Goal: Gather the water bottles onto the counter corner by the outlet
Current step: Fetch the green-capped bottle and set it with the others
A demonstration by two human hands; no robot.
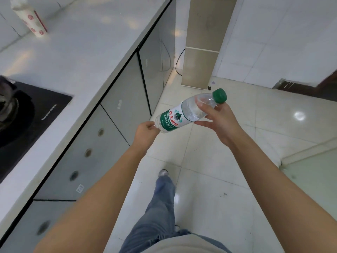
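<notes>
White surface (87, 52) fills the left, its dark front edge running diagonally from near left to far centre. A black hob (36, 114) is set into it at near left, and a wrapped roll (30, 17) stands at far left; the stretch between is bare. Grey cabinets (125, 92) drop below the edge. Just right of them, over open tiled floor (218, 179), the left hand (145, 132) pinches the base of a tilted bottle (175, 117) with closed fingers. The right hand (218, 121) holds its shoulder, fingers curled below the green cap (220, 95). A pillar (202, 42) stands far behind.
</notes>
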